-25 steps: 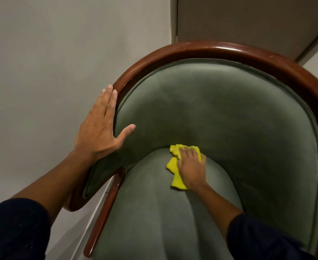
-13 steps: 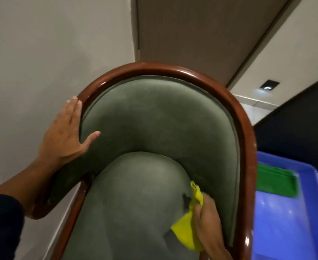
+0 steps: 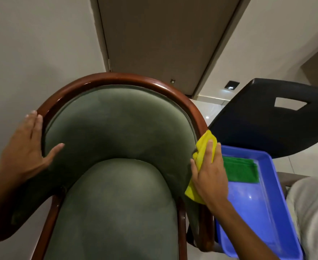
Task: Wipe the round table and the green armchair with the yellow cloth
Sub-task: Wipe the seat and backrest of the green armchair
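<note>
The green armchair with a polished brown wooden frame fills the middle of the view. My left hand lies flat on the left side of the curved frame, thumb on the green padding. My right hand presses the yellow cloth against the right arm of the chair, on the wooden rim and the padding edge. The cloth is bunched under my palm and fingers. The round table is not in view.
A blue plastic tray holding a folded green cloth sits right of the armchair. A black plastic chair stands behind it. A brown door and pale walls are beyond. A light-coloured object is at the right edge.
My right hand has carried the yellow cloth from the seat's back, along the right side, up onto the right arm rim. The left hand stays on the left frame. The view has shifted right.
</note>
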`<state>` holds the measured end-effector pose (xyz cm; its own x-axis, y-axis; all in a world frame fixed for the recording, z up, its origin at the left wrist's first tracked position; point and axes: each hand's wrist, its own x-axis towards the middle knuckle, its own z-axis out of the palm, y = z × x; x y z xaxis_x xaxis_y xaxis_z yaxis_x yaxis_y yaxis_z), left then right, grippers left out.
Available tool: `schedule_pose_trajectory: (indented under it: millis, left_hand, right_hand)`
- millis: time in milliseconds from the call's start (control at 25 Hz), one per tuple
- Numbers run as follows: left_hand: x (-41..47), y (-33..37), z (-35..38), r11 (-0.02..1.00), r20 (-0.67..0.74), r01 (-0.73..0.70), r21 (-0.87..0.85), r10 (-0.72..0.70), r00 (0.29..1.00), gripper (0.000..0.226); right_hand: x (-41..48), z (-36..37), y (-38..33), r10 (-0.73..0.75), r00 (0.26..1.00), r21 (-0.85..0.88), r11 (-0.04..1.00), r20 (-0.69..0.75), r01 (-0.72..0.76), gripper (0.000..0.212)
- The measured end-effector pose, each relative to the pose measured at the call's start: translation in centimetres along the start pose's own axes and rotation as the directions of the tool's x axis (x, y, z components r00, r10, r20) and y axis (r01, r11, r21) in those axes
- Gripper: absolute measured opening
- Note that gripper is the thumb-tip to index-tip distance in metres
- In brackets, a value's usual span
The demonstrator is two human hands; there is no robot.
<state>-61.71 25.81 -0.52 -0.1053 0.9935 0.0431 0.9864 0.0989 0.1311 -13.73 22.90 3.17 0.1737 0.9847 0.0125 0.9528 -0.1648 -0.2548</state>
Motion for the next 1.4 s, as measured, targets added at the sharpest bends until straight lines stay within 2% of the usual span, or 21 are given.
schedule_pose_trajectory:
  millis: [160,320,480,600,680,720,840,920,1000,1040,1120,1160,1240,1320,1360,1400]
  left_hand:
    - [-0.1,0.1,0.1,1.0,-0.002,-0.01,0.019,0.01,1.0,0.104]
    - [-0.2,0.4,0.0,1.0,-0.015,-0.029,0.01,0.029,0.999,0.102]
    - [-0.6,0.7,-0.4,1.0,-0.029,-0.028,0.002,0.028,0.999,0.101]
    - [-0.8,0.9,-0.6,1.0,-0.056,-0.017,0.009,0.018,0.998,0.099]
    - [-1.0,1.4,-0.8,1.0,-0.05,-0.025,0.002,0.026,0.998,0.099]
    - [-1.0,1.5,-0.8,1.0,-0.062,-0.025,-0.003,0.025,0.998,0.099]
    - [-0.6,1.3,-0.9,0.997,-0.114,-0.019,-0.073,0.011,0.993,0.101]
    - [-0.9,1.3,-0.8,0.991,-0.13,0.002,-0.131,-0.02,0.991,0.103]
    - [-1.2,1.1,-0.9,0.988,-0.141,0.019,-0.155,-0.041,0.989,0.105]
    - [-1.1,1.0,-1.0,0.987,-0.132,0.014,-0.157,-0.036,0.991,0.105]
    - [-0.8,0.8,-1.0,0.991,-0.098,-0.003,-0.137,-0.01,0.995,0.105]
    - [-0.9,0.9,-0.9,0.992,-0.082,0.009,-0.123,-0.02,0.996,0.105]
    - [-1.1,1.3,-0.9,0.996,-0.089,0.021,-0.084,-0.029,0.996,0.104]
    - [-1.0,1.3,-1.2,0.999,-0.138,-0.053,-0.008,0.052,0.989,0.097]
    - [-1.2,1.2,-1.1,0.992,-0.134,-0.108,0.064,0.116,0.984,0.093]
    - [-1.3,1.3,-0.9,0.973,-0.106,-0.176,0.151,0.193,0.975,0.089]
  right_hand:
    - [3.8,0.6,-1.2,-0.086,0.994,-0.187,0.98,-0.061,0.073,0.076]
    - [9.1,0.9,-4.3,-0.146,0.985,-0.272,0.955,-0.093,0.116,0.07]
    - [13.8,2.3,-10.1,-0.301,0.945,-0.207,0.94,-0.128,0.271,0.077]
    - [17.0,3.3,-17.3,-0.427,0.897,-0.023,0.904,-0.116,0.428,0.08]
    - [17.5,4.5,-23.3,-0.578,0.812,0.031,0.813,-0.075,0.582,0.075]
    - [16.9,5.4,-26.6,-0.668,0.743,0.064,0.74,-0.051,0.67,0.073]
    - [11.0,9.8,-34.2,-0.894,0.447,0.062,0.445,-0.03,0.893,0.07]
    - [6.9,13.1,-33.8,-0.937,0.346,0.001,0.347,-0.056,0.938,0.066]
    - [6.8,14.8,-29.4,-0.966,0.258,-0.102,0.255,0.018,0.961,0.068]
    - [8.1,14.6,-26.8,-0.966,0.245,-0.174,0.228,0.084,0.958,0.071]
    - [11.4,13.3,-22.4,-0.943,0.306,-0.361,0.242,0.13,0.901,0.075]
    - [12.7,12.2,-20.4,-0.925,0.359,-0.417,0.278,0.128,0.865,0.078]
    - [14.5,8.9,-16.2,-0.863,0.499,-0.466,0.409,0.083,0.785,0.082]
    - [15.7,5.3,-11.5,-0.786,0.617,-0.456,0.532,0.048,0.714,0.076]
    - [15.6,3.8,-9.1,-0.768,0.633,-0.443,0.536,0.096,0.719,0.072]
    - [15.1,2.9,-7.2,-0.775,0.607,-0.435,0.493,0.175,0.754,0.068]
